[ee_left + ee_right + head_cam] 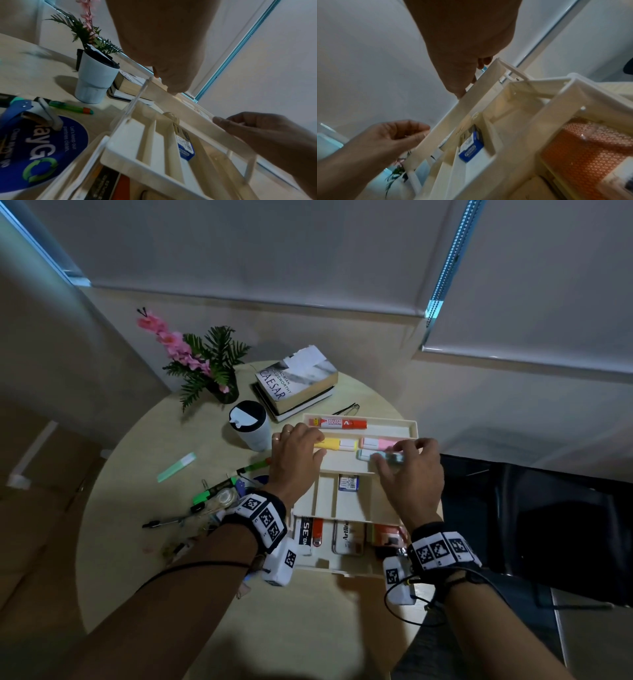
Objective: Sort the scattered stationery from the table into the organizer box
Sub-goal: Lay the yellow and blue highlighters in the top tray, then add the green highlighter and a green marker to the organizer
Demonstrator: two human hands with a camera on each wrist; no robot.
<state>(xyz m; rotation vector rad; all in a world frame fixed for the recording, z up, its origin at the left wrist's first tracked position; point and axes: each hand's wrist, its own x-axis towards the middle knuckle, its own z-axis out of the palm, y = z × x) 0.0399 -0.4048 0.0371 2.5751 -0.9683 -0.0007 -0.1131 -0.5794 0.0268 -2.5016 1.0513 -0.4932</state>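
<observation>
A person leans over a round pale worktop point(144, 460) with both hands at a cream plastic organizer box point(359, 467) that stands near the worktop's right edge, its tiered trays fanned open. The right hand point(407, 470) pinches a pale blue highlighter point(383, 457) between thumb and fingers, lowering it into the upper tray just below a pink highlighter point(380, 444). The left hand point(296, 455) rests with relaxed, fairly straight fingers on the tray's left end, touching a yellow highlighter point(334, 444); it seems to steady rather than hold. A red board marker point(339, 423) lies in the farthest slot. The highlighter looks light, stiff and smooth, so a gentle pinch at mid-barrel should serve; its cap end may slip. The thin-walled trays probably shift under pressure, hence the steadying hand. Loose stationery remains toward the worktop's left edge: a green highlighter point(176, 467), a green marker point(251, 467), a black pen point(164, 522) and a tangled pile whose pieces are too dim to name. The left forearm covers part of that pile and of the lowest tray. In both wrist views the palms block the fingertips, so the hold on the blue highlighter shows only from the head view. A cup point(250, 426), books point(296, 385) and a plant point(205, 364) stand at the far edge.
</observation>
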